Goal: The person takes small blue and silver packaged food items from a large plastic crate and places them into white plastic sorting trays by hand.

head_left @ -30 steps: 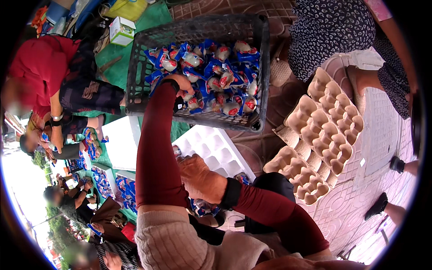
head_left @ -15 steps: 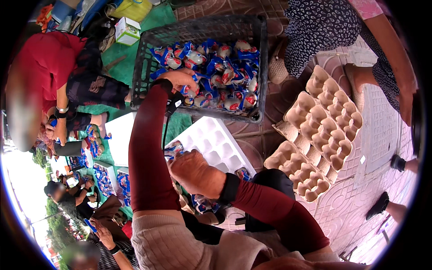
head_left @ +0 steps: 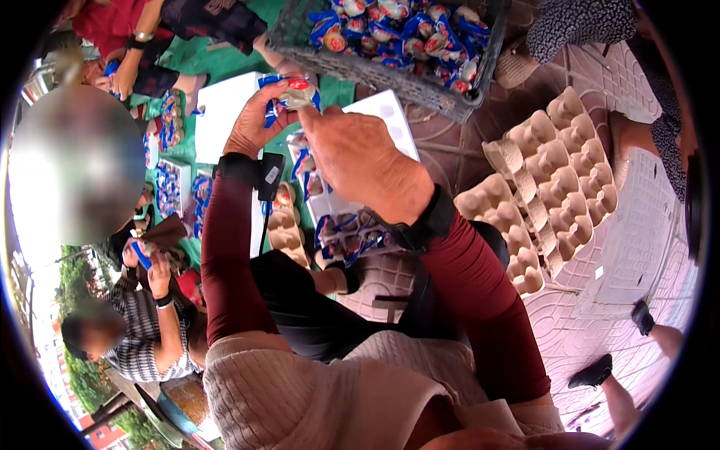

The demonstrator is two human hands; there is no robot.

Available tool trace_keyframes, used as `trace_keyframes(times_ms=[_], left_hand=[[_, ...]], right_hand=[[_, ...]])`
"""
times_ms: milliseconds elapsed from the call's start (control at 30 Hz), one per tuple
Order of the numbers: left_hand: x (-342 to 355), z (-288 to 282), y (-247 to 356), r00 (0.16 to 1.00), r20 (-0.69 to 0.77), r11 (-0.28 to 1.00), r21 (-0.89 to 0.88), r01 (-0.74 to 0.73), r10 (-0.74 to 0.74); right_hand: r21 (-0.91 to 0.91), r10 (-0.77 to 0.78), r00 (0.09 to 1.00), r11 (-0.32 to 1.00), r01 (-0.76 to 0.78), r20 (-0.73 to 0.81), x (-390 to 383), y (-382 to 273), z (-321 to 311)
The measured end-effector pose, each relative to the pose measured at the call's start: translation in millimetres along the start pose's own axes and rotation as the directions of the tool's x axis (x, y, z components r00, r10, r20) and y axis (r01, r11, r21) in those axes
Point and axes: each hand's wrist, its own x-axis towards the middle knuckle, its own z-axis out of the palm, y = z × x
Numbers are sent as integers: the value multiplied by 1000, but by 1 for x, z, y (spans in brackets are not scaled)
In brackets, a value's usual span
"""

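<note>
In front of me my left hand [head_left: 259, 124] pinches a wrapped egg [head_left: 298, 96], in a clear, blue and red plastic packet, by its left side. My right hand [head_left: 367, 161] reaches over from the right, fingertips against the packet's lower edge; its thumb is hidden. Below my hands lies a white moulded tray [head_left: 397, 120] with cup-shaped hollows. Several wrapped eggs [head_left: 349, 231] sit in its near part, while my right hand covers its middle. Beyond stands a black plastic crate [head_left: 382, 79] with many more wrapped eggs inside.
Brown pulp egg trays [head_left: 555, 180] are stacked on the paving at right, and another brown tray [head_left: 285, 229] lies below my left wrist. A white flat panel [head_left: 225, 112] rests on green sheeting [head_left: 240, 64]. Other people sit at left; another person's patterned clothing [head_left: 581, 26] borders the crate.
My left hand has come back from the crate with a wrapped egg. My right hand has lifted from the tray to that packet. The view has shifted, so the crate sits higher.
</note>
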Motion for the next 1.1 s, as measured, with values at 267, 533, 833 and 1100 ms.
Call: trace_keyframes(times_ms=[267,533,833,1100], left_hand=[[-96,-82,-179,947,-262,963,-239,122,-185],[-98,-89,-284,800,-535,844,532,71,270],[-95,-88,-324,766,-443,567,814,126,465],[-95,-70,-303,767,-403,505,855,121,499]], right_hand=[[-65,-214,966,976,207,-143,-23,-27,6],[-117,-308,951,946,303,-27,-67,-47,3],[-199,-260,963,943,268,64,-81,-52,4],[-198,-284,955,935,295,86,-74,-50,15]])
